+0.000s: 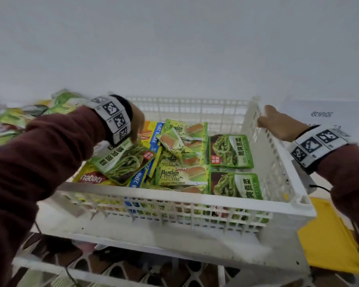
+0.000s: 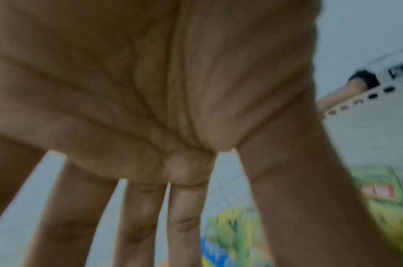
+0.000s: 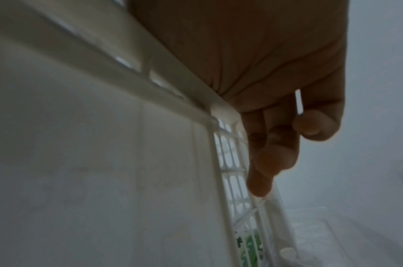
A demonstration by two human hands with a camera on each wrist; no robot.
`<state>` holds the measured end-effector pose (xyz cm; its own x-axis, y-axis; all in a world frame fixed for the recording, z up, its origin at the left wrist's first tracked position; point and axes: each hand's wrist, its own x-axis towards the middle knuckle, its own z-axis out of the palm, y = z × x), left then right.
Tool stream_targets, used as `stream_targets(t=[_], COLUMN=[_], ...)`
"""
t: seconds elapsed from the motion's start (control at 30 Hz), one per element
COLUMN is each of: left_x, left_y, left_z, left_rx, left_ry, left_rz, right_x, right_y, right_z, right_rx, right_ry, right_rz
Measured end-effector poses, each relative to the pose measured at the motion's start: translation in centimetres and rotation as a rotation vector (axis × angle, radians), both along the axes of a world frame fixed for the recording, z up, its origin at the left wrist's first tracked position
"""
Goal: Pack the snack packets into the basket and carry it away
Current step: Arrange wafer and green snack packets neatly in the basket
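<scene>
White wall (image 1: 174, 38) behind; yellow sheet (image 1: 327, 241) at right; paper label (image 1: 321, 114) with printed characters.

The basket (image 1: 263, 162) is presenting as white perforated plastic, matt. The snack packets (image 1: 182, 175) are showing glossy printed film. The sleeves (image 1: 39, 162) are appearing as soft maroon cloth.

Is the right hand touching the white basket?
Touching. In the right wrist view the right hand lies against the basket rim; the head view shows it on the right wall's top edge.

A: What can you read in the basket (image 1: 187, 200)?
B: "Pandan Flavour Layer Cake", "APOLLO" on a green packet (image 1: 181, 176); "nabati" on a yellow packet (image 1: 91, 179); "20%" on a blue strip (image 1: 137, 179).
A: Elsewhere?
B: "收纳区" on a paper sign (image 1: 321, 114).
</scene>
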<state>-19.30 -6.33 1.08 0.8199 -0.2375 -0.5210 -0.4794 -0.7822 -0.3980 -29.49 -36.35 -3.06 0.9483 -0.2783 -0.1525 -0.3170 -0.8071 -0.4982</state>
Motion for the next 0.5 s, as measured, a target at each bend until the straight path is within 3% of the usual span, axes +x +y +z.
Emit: stream_targets(t=[0.17, 0.33, 0.5], left_x=[0.2, 0.1, 1.4], left_y=[2.1, 2.5, 2.5], left_z=[-3.0, -3.3, -1.1], left_rx=[0.101, 0.117, -0.106], left_ry=[0.018, 0.001, 0.089], left_rz=[0.017, -0.012, 0.039], right_x=[0.4, 0.6, 0.4], right_y=[-0.3, -0.4, -0.3], right_z=[-0.2, -0.4, -0.3], right_rx=[-0.002, 0.009, 0.026], right_ry=[0.009, 0.01, 0.008], right_rz=[-0.008, -0.021, -0.03])
